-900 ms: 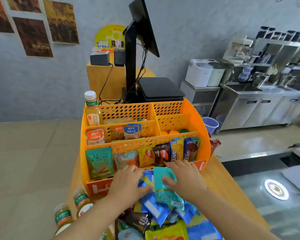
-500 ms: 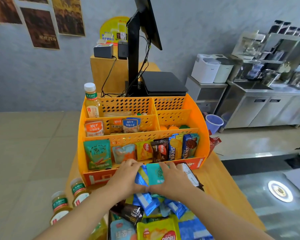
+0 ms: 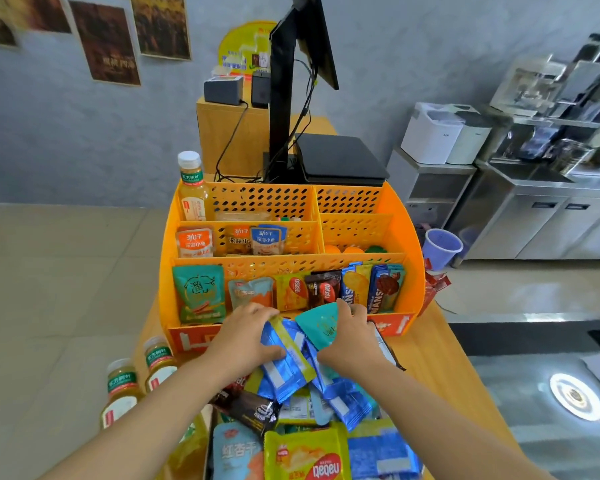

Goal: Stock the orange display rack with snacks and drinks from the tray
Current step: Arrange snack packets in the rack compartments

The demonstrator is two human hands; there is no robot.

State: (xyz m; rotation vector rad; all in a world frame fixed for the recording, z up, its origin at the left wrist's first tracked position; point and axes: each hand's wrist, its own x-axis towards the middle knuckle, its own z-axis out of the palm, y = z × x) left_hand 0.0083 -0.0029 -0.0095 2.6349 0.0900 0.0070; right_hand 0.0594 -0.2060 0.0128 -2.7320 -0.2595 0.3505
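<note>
Orange rack [image 3: 409, 244] front edge beside both hands; left hand [image 3: 248, 336] grips blue packets [image 3: 284, 362], right hand [image 3: 349, 336] pinches teal pouch [image 3: 321, 323].

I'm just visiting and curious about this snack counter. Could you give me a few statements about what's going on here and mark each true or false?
1. A bottle stands in the rack's back left corner. True.
2. The right hand holds a red packet. False: it holds a teal packet.
3. The left hand grips blue packets. True.
4. The rack's front row is bare. False: it holds packets side by side.
5. Two bottles stand left of the arms, outside the rack. True.
</note>
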